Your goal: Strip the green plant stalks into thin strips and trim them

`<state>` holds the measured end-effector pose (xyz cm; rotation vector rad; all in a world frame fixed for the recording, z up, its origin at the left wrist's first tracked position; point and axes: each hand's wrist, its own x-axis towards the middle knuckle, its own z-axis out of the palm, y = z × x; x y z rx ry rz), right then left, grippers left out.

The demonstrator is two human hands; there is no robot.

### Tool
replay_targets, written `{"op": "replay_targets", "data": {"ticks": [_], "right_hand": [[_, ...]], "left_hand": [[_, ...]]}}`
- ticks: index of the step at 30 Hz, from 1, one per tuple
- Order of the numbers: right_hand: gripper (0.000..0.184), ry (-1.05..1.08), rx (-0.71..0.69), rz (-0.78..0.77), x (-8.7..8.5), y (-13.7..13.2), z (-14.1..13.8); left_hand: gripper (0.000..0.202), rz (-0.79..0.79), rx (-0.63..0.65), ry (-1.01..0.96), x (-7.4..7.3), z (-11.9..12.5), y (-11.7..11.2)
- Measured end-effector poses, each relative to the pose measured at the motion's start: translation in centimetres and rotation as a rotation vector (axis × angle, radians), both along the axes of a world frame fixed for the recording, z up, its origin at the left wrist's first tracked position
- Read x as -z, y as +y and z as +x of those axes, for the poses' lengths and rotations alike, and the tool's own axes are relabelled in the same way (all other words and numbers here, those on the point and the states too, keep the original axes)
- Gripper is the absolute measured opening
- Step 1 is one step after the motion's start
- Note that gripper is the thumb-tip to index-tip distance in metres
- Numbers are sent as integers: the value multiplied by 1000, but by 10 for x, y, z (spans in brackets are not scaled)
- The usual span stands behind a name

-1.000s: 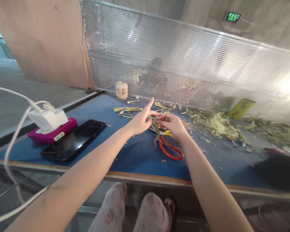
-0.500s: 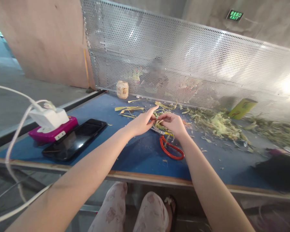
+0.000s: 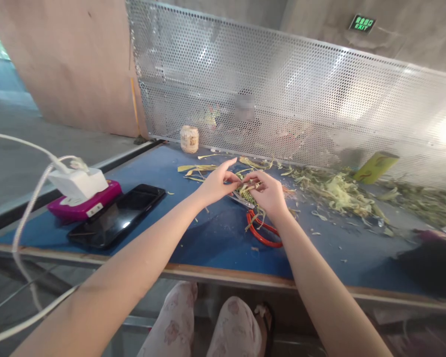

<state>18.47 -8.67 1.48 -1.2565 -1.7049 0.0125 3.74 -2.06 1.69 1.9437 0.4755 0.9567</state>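
Between my hands is a small piece of braided greenish plant strips (image 3: 250, 194), with loose ends trailing down. My left hand (image 3: 220, 184) pinches its left side with thumb and fingers, the index finger raised. On the other side my right hand (image 3: 266, 192) has its fingers curled round the piece. Beneath it lie scissors with red handles (image 3: 264, 240), blades partly hidden under the braid and my fingers. Loose dry strips (image 3: 198, 168) are spread on the table just beyond my left hand.
A blue table (image 3: 215, 248) carries a phone (image 3: 119, 218) and a magenta power strip (image 3: 107, 196) with a white plug at left. A ball of twine (image 3: 189, 139) stands near the perforated metal screen (image 3: 282, 89). Heaped plant strips (image 3: 342, 191), a yellow-green box (image 3: 375, 167) and a dark item (image 3: 431, 263) lie right.
My right hand has shifted slightly down, and the braid has turned a little, its loose ends now hanging over the scissor handles. My left hand keeps its pinch.
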Motion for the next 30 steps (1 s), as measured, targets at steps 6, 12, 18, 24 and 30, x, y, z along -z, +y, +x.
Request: {"op": "replay_targets", "data": {"ticks": [6, 12, 18, 24, 30], "right_hand": [[29, -38, 74, 43, -3, -3, -1], [34, -51, 41, 62, -3, -4, 0], [37, -51, 12, 80, -4, -5, 1], [25, -40, -34, 49, -6, -8, -1], [15, -43, -42, 70, -6, -7, -3]], "left_hand": [[81, -151, 35, -70, -4, 0, -1], [77, -143, 23, -83, -6, -1, -3], [75, -169, 43, -86, -8, -2, -6], [69, -82, 23, -89, -8, -5, -5], [62, 114, -48, -49, -5, -5, -4]]}}
